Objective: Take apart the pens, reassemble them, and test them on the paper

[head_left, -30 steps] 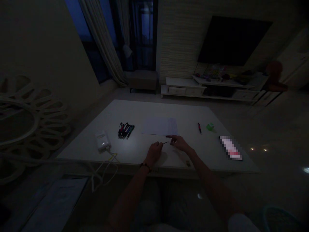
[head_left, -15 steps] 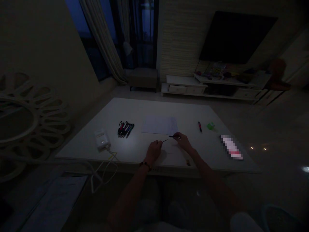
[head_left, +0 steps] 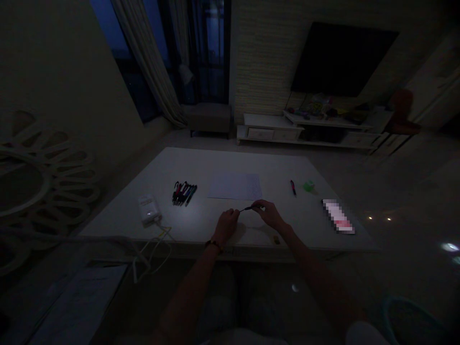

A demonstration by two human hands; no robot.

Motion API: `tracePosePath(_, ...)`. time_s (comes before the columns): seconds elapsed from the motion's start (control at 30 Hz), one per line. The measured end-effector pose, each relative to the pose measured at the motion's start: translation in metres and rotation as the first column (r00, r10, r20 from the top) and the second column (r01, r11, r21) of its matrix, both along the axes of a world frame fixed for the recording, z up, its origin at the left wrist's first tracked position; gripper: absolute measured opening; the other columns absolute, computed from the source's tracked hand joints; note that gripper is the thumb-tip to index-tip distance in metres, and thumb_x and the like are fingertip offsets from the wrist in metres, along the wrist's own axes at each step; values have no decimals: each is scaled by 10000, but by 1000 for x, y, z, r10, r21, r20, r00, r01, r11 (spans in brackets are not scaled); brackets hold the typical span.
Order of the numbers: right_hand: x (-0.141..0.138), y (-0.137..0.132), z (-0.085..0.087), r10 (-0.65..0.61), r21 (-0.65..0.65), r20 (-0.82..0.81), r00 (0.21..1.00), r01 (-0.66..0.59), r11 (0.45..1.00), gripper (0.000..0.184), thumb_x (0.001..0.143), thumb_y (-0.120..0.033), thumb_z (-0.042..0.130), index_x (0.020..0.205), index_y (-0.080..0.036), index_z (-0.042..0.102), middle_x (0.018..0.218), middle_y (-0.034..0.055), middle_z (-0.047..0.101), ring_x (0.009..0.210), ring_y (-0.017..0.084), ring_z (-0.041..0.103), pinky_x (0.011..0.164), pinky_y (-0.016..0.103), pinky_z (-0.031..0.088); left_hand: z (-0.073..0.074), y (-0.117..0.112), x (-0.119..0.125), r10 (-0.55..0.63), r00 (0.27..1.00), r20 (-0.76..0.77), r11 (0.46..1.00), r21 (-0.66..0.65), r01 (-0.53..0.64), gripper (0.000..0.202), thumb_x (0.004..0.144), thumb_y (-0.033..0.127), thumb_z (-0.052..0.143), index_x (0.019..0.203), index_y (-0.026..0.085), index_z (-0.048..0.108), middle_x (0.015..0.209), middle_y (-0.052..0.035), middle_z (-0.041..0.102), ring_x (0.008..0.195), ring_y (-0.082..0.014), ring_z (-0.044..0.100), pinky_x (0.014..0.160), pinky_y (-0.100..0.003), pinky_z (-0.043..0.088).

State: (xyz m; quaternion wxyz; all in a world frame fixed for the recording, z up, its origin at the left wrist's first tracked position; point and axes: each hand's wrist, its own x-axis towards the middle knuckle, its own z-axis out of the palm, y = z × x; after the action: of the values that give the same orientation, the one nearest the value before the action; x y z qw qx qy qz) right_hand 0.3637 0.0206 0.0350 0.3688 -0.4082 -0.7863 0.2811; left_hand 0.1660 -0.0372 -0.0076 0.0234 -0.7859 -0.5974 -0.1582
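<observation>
1. The room was dim, and a white counter (head_left: pixel 215 162) spread across the middle of the frame.
2. At the frame's centre, just below the middle, the left hand (head_left: pixel 226 226) had its fingers pinched on a thin rod (head_left: pixel 243 210).
3. Beside it, the right hand (head_left: pixel 270 214) had its fingers closed on a pen-like dark barrel (head_left: pixel 249 208), its tip meeting the rod; whether the two were joined I could not tell.
4. Both pieces looked light. The barrel was probably stiff and rather slick, best taken at mid-length; the rod, being slim, might bend, so a soft pinch near its tip seemed wise.
5. Just beyond the hands lay a paper sheet (head_left: pixel 230 186), with a row of pens (head_left: pixel 184 193) left of centre.
6. Right of centre lay a lone pen (head_left: pixel 293 188), then a green object (head_left: pixel 308 185) and a blurred-out phone (head_left: pixel 338 216).
</observation>
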Motion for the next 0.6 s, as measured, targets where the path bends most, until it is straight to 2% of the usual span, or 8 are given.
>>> tracePosePath(0.23,-17,-4,-2,101,-5,51,994,-101,995,151,767,-256,591,877,-191,672,830,49,690,756,161,616,729,288,448,-9,3,-1,-43,991,125,999,36,39,217,941,280,336,1073,171,470,959,-62,581,847,-161,531,759,-297,384)
tracePosePath(0.5,-22,-9,6,135,-65,99,986,-129,990,131,756,-260,599,825,-197,690,806,48,705,738,167,636,711,276,456,-14,4,-2,-63,994,90,997,58,57,215,940,282,338,966,161,514,892,-56,577,847,-172,514,768,-318,362)
tracePosePath(0.6,-23,-11,1,84,-122,106,991,-71,990,174,775,-327,576,781,-193,686,749,42,703,671,160,633,650,258,456,-10,2,-1,-79,993,85,994,78,72,213,938,281,340,965,166,518,897,-61,570,860,-172,509,778,-323,354)
